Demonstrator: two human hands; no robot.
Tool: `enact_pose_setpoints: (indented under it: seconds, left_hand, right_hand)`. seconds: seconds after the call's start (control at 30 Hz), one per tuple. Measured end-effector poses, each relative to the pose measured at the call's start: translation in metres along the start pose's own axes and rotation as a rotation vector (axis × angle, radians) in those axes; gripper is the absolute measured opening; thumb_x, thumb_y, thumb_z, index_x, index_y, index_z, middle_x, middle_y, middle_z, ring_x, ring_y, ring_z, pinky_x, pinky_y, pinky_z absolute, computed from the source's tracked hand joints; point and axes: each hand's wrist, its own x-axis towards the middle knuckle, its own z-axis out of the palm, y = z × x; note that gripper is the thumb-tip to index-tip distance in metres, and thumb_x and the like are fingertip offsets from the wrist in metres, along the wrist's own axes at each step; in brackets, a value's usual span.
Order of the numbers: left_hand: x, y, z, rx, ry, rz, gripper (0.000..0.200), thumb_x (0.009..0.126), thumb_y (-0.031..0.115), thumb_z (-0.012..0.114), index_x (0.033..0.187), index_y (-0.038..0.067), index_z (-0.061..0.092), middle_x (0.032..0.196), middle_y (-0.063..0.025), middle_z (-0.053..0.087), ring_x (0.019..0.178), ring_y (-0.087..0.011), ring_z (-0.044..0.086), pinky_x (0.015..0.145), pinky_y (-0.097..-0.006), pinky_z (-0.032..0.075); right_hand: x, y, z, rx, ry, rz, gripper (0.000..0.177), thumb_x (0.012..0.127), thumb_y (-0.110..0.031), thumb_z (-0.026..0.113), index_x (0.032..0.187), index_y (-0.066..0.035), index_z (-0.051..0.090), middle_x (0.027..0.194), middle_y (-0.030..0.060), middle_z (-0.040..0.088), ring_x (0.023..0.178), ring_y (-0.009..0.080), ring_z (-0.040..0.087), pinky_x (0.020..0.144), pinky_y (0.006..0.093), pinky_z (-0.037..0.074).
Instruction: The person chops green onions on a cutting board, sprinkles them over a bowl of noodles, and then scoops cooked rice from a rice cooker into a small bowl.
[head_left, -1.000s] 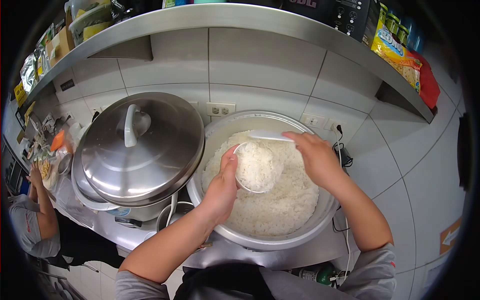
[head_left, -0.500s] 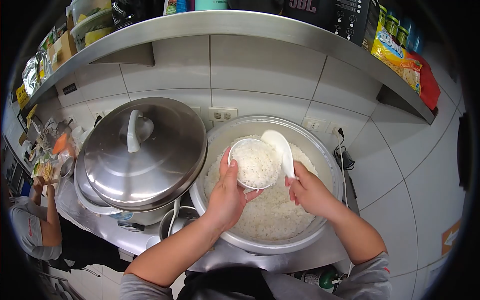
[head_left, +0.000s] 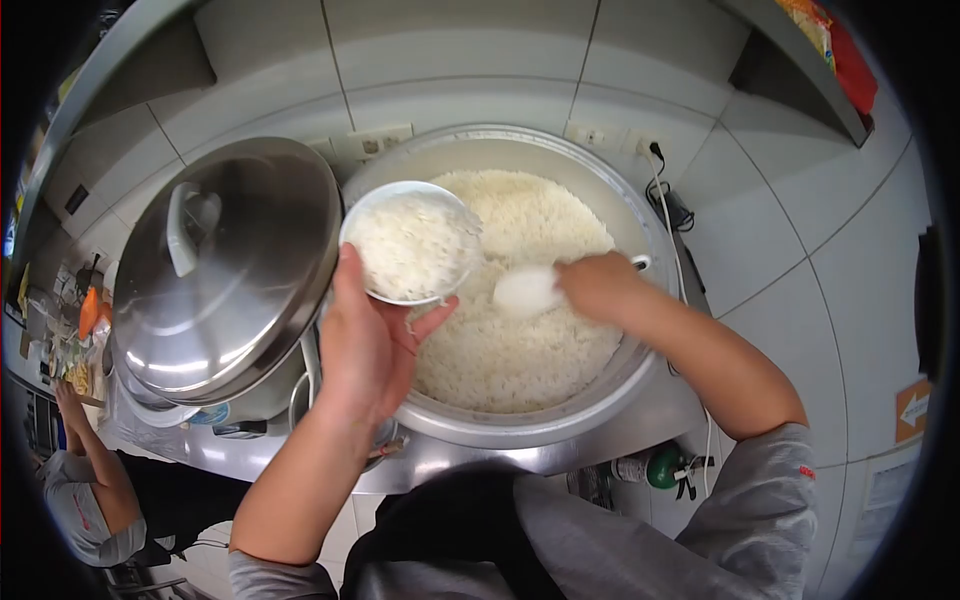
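Note:
In my left hand (head_left: 365,345) is a white bowl (head_left: 388,190) heaped with white rice, held over the left side of a large round metal pot (head_left: 480,428). My right hand (head_left: 600,287) is closed round the handle of a white rice paddle (head_left: 528,291). The paddle's blade, blurred by motion, is at the surface of the rice (head_left: 520,365) inside the pot. My fingers hide part of the paddle's handle.
Left of the pot, a large steel lid (head_left: 240,290) with a light handle covers another cooker. A cable (head_left: 672,225) runs down right of the pot. At the far left a co-worker (head_left: 90,500) stands by a counter with food. A shelf (head_left: 800,60) juts out above.
The paddle has left the bowl and moved down to the rice in the pot. My left hand has shifted left with the bowl, away from my right hand. The view has tilted downward.

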Motion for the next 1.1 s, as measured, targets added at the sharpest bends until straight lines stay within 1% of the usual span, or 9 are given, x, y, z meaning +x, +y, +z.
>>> enact_pose_setpoints:
  seconds: [0.07, 0.33, 0.53, 0.6, 0.63, 0.77, 0.83, 0.97, 1.1]
  left_hand:
    - [0.001, 0.003, -0.005, 0.021, -0.024, 0.025, 0.060, 0.106, 0.049, 0.029, 0.141, 0.001, 0.040, 0.136, -0.0180, 0.054, 0.121, -0.0287, 0.060, 0.093, -0.0448, 0.057]
    - [0.007, 0.006, -0.010, -0.141, -0.201, -0.036, 0.065, 0.104, 0.053, 0.030, 0.141, 0.000, 0.039, 0.133, -0.0204, 0.055, 0.119, -0.0320, 0.061, 0.091, -0.0460, 0.060]
    - [0.008, 0.000, -0.011, -0.039, -0.110, 0.006, 0.067, 0.104, 0.057, 0.033, 0.145, 0.004, 0.037, 0.139, -0.0179, 0.052, 0.122, -0.0312, 0.059, 0.091, -0.0468, 0.059]
    - [0.010, -0.003, -0.011, -0.026, -0.099, 0.020, 0.067, 0.103, 0.057, 0.033, 0.145, 0.004, 0.037, 0.139, -0.0174, 0.052, 0.123, -0.0311, 0.059, 0.092, -0.0463, 0.059]
    - [0.011, -0.004, -0.011, -0.012, -0.088, 0.023, 0.068, 0.103, 0.057, 0.033, 0.145, 0.004, 0.037, 0.140, -0.0170, 0.052, 0.123, -0.0309, 0.059, 0.093, -0.0458, 0.059]
    - [0.011, -0.007, -0.006, -0.042, -0.159, -0.044, 0.071, 0.103, 0.061, 0.030, 0.145, 0.005, 0.037, 0.140, -0.0165, 0.052, 0.123, -0.0309, 0.059, 0.093, -0.0455, 0.058]
    - [0.009, -0.006, -0.005, -0.078, -0.207, -0.074, 0.074, 0.101, 0.064, 0.027, 0.146, 0.005, 0.036, 0.140, -0.0167, 0.052, 0.123, -0.0311, 0.058, 0.093, -0.0460, 0.058]
    - [0.005, -0.009, -0.011, -0.084, -0.186, -0.084, 0.077, 0.100, 0.066, 0.025, 0.147, 0.005, 0.034, 0.141, -0.0163, 0.051, 0.124, -0.0306, 0.058, 0.095, -0.0465, 0.057]
    - [-0.002, -0.009, -0.006, -0.043, -0.202, -0.044, 0.078, 0.101, 0.065, 0.024, 0.148, 0.005, 0.033, 0.141, -0.0160, 0.051, 0.124, -0.0301, 0.058, 0.096, -0.0463, 0.056]
  right_hand:
    - [-0.028, -0.037, -0.011, 0.113, -0.121, -0.085, 0.031, 0.099, -0.031, 0.051, 0.109, -0.005, 0.065, 0.091, 0.0168, 0.071, 0.093, 0.0338, 0.069, 0.078, 0.0465, 0.052]
    - [-0.038, -0.031, -0.027, 0.132, -0.409, -0.236, 0.043, 0.100, -0.043, 0.048, 0.103, -0.004, 0.067, 0.091, 0.0203, 0.069, 0.091, 0.0367, 0.067, 0.080, 0.0461, 0.051]
    - [-0.022, 0.013, -0.081, 0.434, -0.670, -0.117, 0.045, 0.099, -0.047, 0.054, 0.108, -0.004, 0.066, 0.088, 0.0082, 0.067, 0.081, 0.0183, 0.063, 0.074, 0.0340, 0.050]
    - [-0.031, 0.018, -0.111, 0.784, -0.352, 0.032, 0.050, 0.100, -0.046, 0.052, 0.111, 0.002, 0.064, 0.091, 0.0110, 0.066, 0.085, 0.0173, 0.060, 0.079, 0.0346, 0.049]
    - [-0.031, 0.016, -0.114, 0.778, -0.346, 0.029, 0.050, 0.100, -0.046, 0.052, 0.111, 0.002, 0.064, 0.091, 0.0110, 0.066, 0.085, 0.0173, 0.060, 0.079, 0.0346, 0.049]
    - [-0.027, -0.040, -0.093, 0.737, 0.375, -0.023, 0.030, 0.100, -0.019, 0.050, 0.122, 0.000, 0.057, 0.095, 0.0143, 0.064, 0.086, 0.0257, 0.063, 0.080, 0.0394, 0.049]
    - [-0.028, -0.067, -0.064, 0.157, 0.746, -0.137, 0.036, 0.094, -0.009, 0.051, 0.128, 0.000, 0.052, 0.104, 0.0171, 0.063, 0.095, 0.0298, 0.063, 0.082, 0.0430, 0.048]
    - [-0.040, -0.074, -0.066, 0.077, 0.690, -0.154, 0.041, 0.089, -0.002, 0.051, 0.130, -0.003, 0.053, 0.110, 0.0175, 0.063, 0.100, 0.0286, 0.062, 0.083, 0.0435, 0.047]
    - [-0.022, -0.035, -0.095, 0.665, 0.749, -0.119, 0.038, 0.096, 0.002, 0.044, 0.132, -0.006, 0.053, 0.111, 0.0177, 0.063, 0.102, 0.0321, 0.062, 0.089, 0.0401, 0.048]
